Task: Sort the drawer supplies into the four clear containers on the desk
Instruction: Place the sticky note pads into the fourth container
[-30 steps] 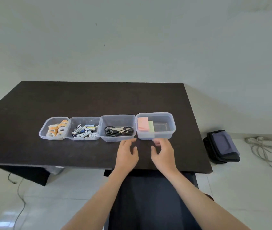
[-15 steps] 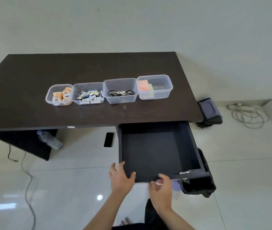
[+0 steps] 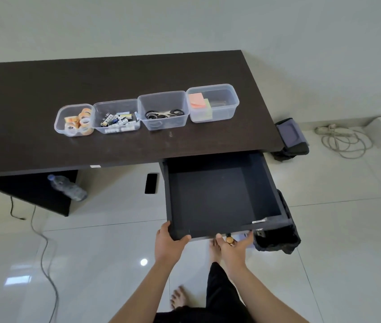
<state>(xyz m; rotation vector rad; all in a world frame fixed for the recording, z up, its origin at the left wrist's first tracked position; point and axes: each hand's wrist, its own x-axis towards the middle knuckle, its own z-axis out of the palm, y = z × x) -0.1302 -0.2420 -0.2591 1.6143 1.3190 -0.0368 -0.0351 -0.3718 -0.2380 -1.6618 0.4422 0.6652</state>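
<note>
Your forearms are bare, no sleeves, watch or rings showing on your left hand (image 3: 167,247) or right hand (image 3: 232,251). At bottom centre of the frame, you wear black trousers (image 3: 219,297); your feet (image 3: 179,298) are bare.

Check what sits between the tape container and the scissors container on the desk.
The battery container sits between the tape container and the scissors container, seen in the head view.

Both forearms are extended forward at lower centre; left hand (image 3: 167,244) and right hand (image 3: 233,249) are curled over the drawer (image 3: 222,197) front edge.
</note>
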